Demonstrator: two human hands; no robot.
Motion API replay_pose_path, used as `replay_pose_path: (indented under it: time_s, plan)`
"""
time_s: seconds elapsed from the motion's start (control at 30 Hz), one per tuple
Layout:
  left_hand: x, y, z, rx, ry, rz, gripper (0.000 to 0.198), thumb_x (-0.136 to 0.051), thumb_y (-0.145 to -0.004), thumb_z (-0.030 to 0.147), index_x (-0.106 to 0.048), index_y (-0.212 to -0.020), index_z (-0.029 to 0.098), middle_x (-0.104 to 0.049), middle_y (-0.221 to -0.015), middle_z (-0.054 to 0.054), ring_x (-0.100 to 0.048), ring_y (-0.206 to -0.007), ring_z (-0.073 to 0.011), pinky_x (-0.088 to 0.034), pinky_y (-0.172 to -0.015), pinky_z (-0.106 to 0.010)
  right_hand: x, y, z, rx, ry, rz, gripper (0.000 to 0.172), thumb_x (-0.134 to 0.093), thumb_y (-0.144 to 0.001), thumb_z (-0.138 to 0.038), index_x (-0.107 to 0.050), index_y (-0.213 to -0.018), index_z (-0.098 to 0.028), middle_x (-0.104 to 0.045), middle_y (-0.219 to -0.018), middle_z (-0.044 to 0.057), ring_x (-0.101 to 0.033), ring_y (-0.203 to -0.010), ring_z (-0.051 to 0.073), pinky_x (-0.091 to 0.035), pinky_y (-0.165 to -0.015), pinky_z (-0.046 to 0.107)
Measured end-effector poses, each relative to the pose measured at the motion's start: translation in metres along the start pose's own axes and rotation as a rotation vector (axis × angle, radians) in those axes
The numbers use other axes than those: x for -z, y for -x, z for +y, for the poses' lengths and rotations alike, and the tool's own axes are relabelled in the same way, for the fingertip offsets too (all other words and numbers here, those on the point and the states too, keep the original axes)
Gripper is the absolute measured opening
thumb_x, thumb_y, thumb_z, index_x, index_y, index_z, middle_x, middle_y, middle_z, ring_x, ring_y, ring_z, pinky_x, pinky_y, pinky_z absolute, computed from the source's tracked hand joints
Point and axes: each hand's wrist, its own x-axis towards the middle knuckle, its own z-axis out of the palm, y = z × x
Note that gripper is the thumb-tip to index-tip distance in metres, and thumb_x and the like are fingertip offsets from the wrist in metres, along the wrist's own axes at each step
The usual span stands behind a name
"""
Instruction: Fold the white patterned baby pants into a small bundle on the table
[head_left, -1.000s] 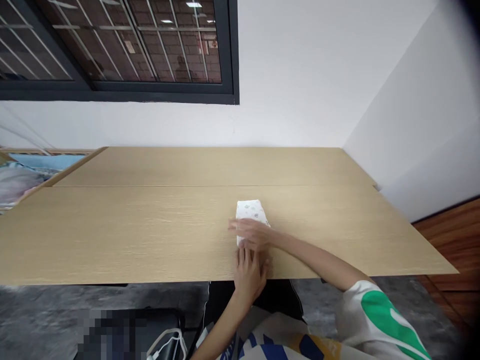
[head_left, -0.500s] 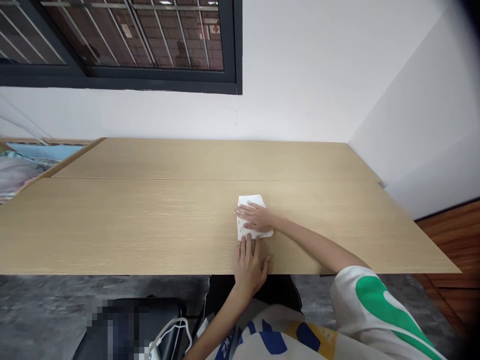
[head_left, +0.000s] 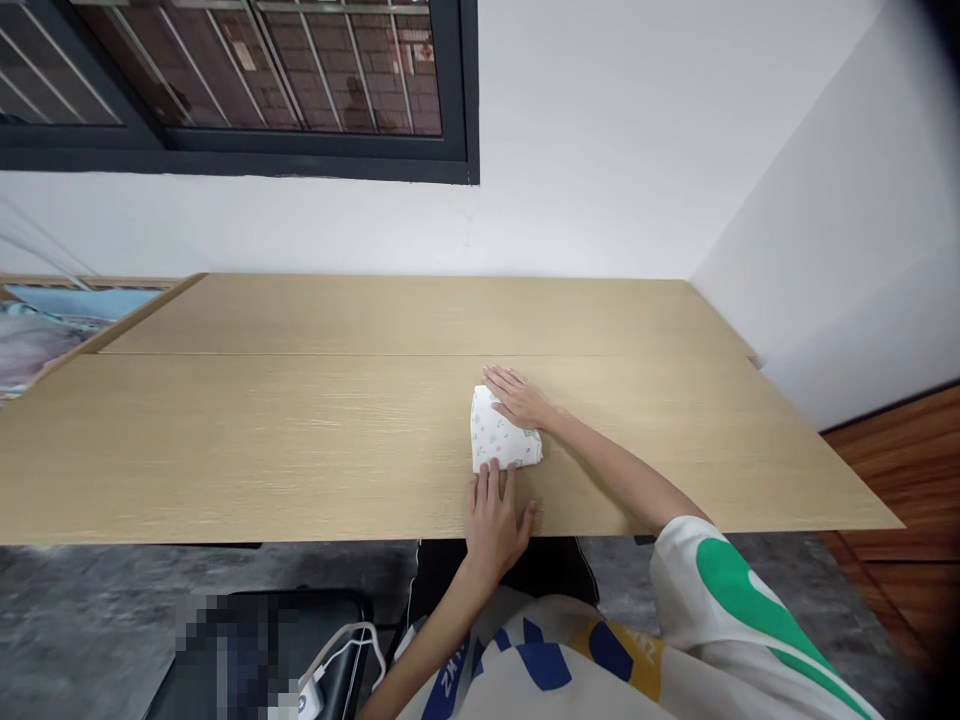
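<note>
A folded white napkin or cloth with a small sparse print lies on the light wooden table, near its front edge. It forms a wedge, narrower at the far end. My right hand rests flat on the wood, its palm side touching the napkin's far right side. My left hand lies flat at the table's near edge, its fingertips against the napkin's near edge. Neither hand grips it.
The table has a long seam across it and meets a white wall at the back and right. A dark window frame is above. A dark seat with a white cable sits below the near edge.
My right hand has slid off the top of the napkin to its far side, uncovering the print. The napkin now looks more wedge-shaped. My left hand has barely moved.
</note>
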Motion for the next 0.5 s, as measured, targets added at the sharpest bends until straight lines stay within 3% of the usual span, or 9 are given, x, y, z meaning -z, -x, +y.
replay_pose_path:
  time_s: [0.13,0.23,0.33,0.5]
  plan:
    - [0.002,-0.012,-0.020,0.015,0.087,0.066,0.039,-0.051,-0.101,0.026,-0.063,-0.137,0.020,-0.066,-0.140,-0.015,-0.062,-0.129,-0.0307,-0.038,-0.115,-0.054,0.014,0.026,-0.023,-0.161,-0.036,0.114,0.045,-0.037,-0.107,-0.028,-0.057,-0.145,-0.014,-0.057,-0.147,0.020,-0.050,-0.136,0.033,-0.038,-0.112,0.053]
    - [0.005,-0.026,-0.045,0.008,0.204,0.099,0.029,-0.051,-0.101,0.020,-0.070,-0.121,0.025,-0.075,-0.123,-0.009,-0.070,-0.113,-0.0252,-0.037,-0.114,-0.052,0.021,0.059,-0.040,-0.189,-0.166,0.072,0.036,-0.041,-0.108,-0.033,-0.067,-0.129,-0.018,-0.070,-0.121,0.015,-0.063,-0.116,0.028,-0.046,-0.103,0.046]
    - [0.004,-0.038,-0.068,-0.080,0.276,0.079,0.020,-0.054,-0.100,0.023,-0.071,-0.110,0.025,-0.075,-0.123,-0.009,-0.068,-0.118,-0.0254,-0.041,-0.109,-0.048,0.026,0.090,-0.054,-0.151,-0.239,0.002,0.039,-0.054,-0.104,-0.043,-0.066,-0.130,-0.018,-0.068,-0.132,0.016,-0.060,-0.128,0.030,-0.045,-0.108,0.047]
    - [0.007,-0.050,-0.082,-0.168,0.350,0.024,0.023,-0.046,-0.105,0.024,-0.068,-0.108,0.023,-0.074,-0.126,-0.008,-0.062,-0.131,-0.0254,-0.037,-0.110,-0.045,0.032,0.126,-0.076,-0.165,-0.298,-0.045,0.067,-0.067,-0.095,-0.054,-0.053,-0.150,-0.018,-0.052,-0.154,0.018,-0.042,-0.148,0.033,-0.035,-0.120,0.054]
